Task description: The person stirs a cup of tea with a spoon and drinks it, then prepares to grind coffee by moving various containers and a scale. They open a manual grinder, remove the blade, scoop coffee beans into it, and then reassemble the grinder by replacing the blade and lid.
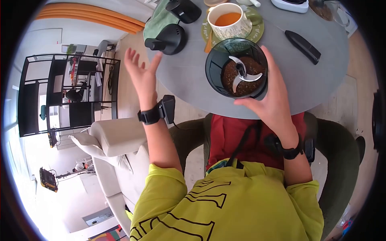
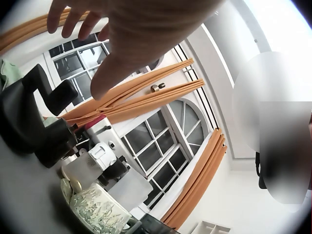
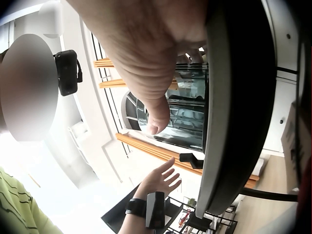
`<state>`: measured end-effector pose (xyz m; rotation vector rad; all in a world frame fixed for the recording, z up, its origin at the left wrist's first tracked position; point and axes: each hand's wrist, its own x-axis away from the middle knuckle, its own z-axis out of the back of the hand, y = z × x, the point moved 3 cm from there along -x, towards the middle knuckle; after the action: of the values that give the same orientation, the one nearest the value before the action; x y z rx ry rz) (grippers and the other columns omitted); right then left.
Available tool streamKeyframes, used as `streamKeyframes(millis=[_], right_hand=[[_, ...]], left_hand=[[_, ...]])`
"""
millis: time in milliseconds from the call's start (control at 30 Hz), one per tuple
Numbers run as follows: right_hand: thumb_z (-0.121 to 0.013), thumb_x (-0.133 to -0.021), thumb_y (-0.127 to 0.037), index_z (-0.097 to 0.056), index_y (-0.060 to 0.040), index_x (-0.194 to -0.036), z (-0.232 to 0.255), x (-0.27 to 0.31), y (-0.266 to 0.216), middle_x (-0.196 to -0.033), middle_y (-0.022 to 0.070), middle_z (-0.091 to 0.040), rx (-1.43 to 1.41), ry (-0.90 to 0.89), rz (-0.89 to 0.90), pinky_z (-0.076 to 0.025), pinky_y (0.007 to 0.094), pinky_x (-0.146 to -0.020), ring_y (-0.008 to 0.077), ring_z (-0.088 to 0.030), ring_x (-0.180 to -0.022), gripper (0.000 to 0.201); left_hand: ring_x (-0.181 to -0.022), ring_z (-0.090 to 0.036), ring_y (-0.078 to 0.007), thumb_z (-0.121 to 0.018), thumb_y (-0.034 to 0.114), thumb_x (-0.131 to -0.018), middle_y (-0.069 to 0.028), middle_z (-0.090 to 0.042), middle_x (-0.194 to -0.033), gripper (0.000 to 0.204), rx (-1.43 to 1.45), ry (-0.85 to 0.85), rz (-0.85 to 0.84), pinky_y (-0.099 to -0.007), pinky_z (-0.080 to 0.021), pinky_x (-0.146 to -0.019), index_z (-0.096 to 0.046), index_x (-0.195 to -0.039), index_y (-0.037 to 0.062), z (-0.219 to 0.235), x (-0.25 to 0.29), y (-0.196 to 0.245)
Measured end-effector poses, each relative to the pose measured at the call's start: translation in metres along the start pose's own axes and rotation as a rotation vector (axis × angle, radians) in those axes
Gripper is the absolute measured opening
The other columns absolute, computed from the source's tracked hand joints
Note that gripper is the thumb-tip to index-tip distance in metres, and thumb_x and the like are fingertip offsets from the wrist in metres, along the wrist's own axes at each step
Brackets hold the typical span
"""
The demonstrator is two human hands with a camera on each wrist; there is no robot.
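Note:
My right hand (image 1: 277, 100) holds a dark see-through chopper bowl (image 1: 213, 82) by its side, thumb at the near edge and fingers along the far right. Inside the bowl, a curved metal blade (image 1: 240, 72) stands over brown ground matter (image 1: 251, 64). In the right wrist view the thumb (image 3: 157, 117) lies along the bowl's clear wall (image 3: 187, 122). My left hand (image 1: 144, 76) is raised at the table's left edge, fingers spread, holding nothing. Nearest to it is a round black part with a jutting handle (image 1: 171, 39), seen also as a black piece (image 2: 29, 117) in the left wrist view.
Beyond the bowl, a patterned cup (image 1: 229, 24) of orange-brown drink stands on a green saucer (image 1: 257, 34) with a wooden spoon (image 1: 208, 44). A black cylinder (image 1: 183, 10) and green cloth (image 1: 159, 24) lie back left. A long black tool (image 1: 303, 47) rests at right on the grey table (image 1: 329, 76).

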<state>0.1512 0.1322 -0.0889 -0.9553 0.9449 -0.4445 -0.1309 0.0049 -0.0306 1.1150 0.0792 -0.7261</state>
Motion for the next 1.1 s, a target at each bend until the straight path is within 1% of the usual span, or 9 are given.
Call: streamKeyframes(millis=[333, 533, 600, 633, 767, 833, 967, 1000, 1100], right_hand=[[-0.088, -0.058, -0.03, -0.03, -0.0023, -0.145, 0.005, -0.003, 0.0, -0.135, 0.0206, -0.047, 0.022, -0.01, -0.012, -0.041, 0.0431, -0.101, 0.0376, -0.049, -0.121, 0.108], [-0.088, -0.058, -0.03, -0.03, -0.0018, -0.145, 0.007, -0.004, -0.002, -0.136, 0.0208, -0.046, 0.018, -0.013, -0.012, -0.04, 0.0431, -0.102, 0.0378, -0.048, -0.122, 0.108], [-0.088, -0.058, -0.03, -0.03, -0.0019, -0.145, 0.007, -0.003, -0.002, -0.137, 0.0207, -0.046, 0.022, -0.011, -0.016, -0.04, 0.0432, -0.102, 0.0379, -0.048, -0.123, 0.108], [-0.088, -0.058, -0.03, -0.03, -0.0019, -0.145, 0.007, -0.003, -0.003, -0.137, 0.0207, -0.046, 0.022, -0.011, -0.013, -0.04, 0.0434, -0.103, 0.0381, -0.047, -0.123, 0.108], [-0.089, -0.058, -0.028, -0.03, -0.0021, -0.145, 0.007, -0.003, 0.0, -0.138, 0.0207, -0.045, 0.02, -0.01, -0.006, -0.039, 0.0439, -0.104, 0.0381, -0.046, -0.124, 0.109], [-0.089, -0.058, -0.028, -0.029, -0.0026, -0.146, 0.007, -0.003, 0.0, -0.139, 0.0208, -0.045, 0.032, -0.012, -0.005, -0.038, 0.0443, -0.104, 0.0381, -0.046, -0.125, 0.109], [-0.089, -0.058, -0.027, -0.029, -0.003, -0.146, 0.007, -0.003, 0.001, -0.139, 0.0208, -0.044, 0.024, -0.018, -0.015, -0.038, 0.0442, -0.104, 0.038, -0.046, -0.125, 0.11], [-0.089, -0.058, -0.027, -0.028, -0.0031, -0.146, 0.007, -0.003, 0.0, -0.139, 0.0208, -0.044, 0.029, -0.015, -0.009, -0.038, 0.0442, -0.104, 0.038, -0.046, -0.125, 0.11], [-0.089, -0.058, -0.027, -0.028, -0.0033, -0.146, 0.006, -0.004, -0.001, -0.139, 0.0208, -0.044, 0.024, -0.019, -0.013, -0.038, 0.0441, -0.104, 0.0382, -0.046, -0.125, 0.11]], left_hand=[[-0.135, -0.037, -0.0284, -0.086, 0.011, -0.068, -0.0135, -0.036, -0.144, 0.11, 0.105, -0.127, 0.116, -0.0386, -0.028, -0.109, -0.012, -0.148, 0.0001, -0.043, -0.033, -0.054], [-0.117, -0.049, -0.0216, -0.081, 0.012, -0.076, -0.0094, -0.05, -0.126, 0.082, 0.154, -0.011, 0.075, -0.0326, -0.036, -0.101, -0.029, -0.139, -0.0003, -0.06, -0.04, -0.057], [-0.116, -0.05, -0.0193, -0.079, 0.017, -0.08, -0.0096, -0.049, -0.126, 0.071, 0.318, 0.002, 0.196, -0.0312, -0.038, -0.099, -0.035, -0.134, 0.0036, -0.06, -0.046, -0.071], [-0.107, -0.054, -0.0158, -0.074, 0.015, -0.086, -0.0064, -0.056, -0.114, 0.049, 0.341, 0.051, 0.23, -0.0298, -0.04, -0.094, -0.044, -0.123, 0.0043, -0.061, -0.049, -0.077], [-0.1, -0.057, -0.0138, -0.069, 0.012, -0.089, -0.0032, -0.058, -0.11, 0.034, 0.348, 0.062, 0.224, -0.0288, -0.046, -0.083, -0.05, -0.118, 0.0074, -0.057, -0.057, -0.089], [-0.096, -0.059, -0.0129, -0.064, 0.008, -0.092, -0.0034, -0.062, -0.107, 0.022, 0.391, 0.057, 0.122, -0.0263, -0.047, -0.081, -0.055, -0.112, 0.0052, -0.055, -0.056, -0.081], [-0.102, -0.058, -0.0133, -0.06, 0.0, -0.091, -0.0065, -0.062, -0.111, 0.022, 0.364, 0.03, -0.047, -0.0273, -0.045, -0.088, -0.055, -0.112, 0.0014, -0.04, -0.049, -0.045], [-0.1, -0.059, -0.0142, -0.064, 0.012, -0.093, -0.0063, -0.063, -0.109, 0.029, 0.352, 0.044, -0.154, -0.0267, -0.046, -0.086, -0.056, -0.118, 0.0014, -0.033, -0.046, -0.03], [-0.102, -0.058, -0.0133, -0.061, 0.02, -0.096, -0.0082, -0.063, -0.111, 0.031, 0.317, 0.027, -0.08, -0.0263, -0.045, -0.085, -0.054, -0.12, 0.0008, -0.019, -0.021, 0.038]])
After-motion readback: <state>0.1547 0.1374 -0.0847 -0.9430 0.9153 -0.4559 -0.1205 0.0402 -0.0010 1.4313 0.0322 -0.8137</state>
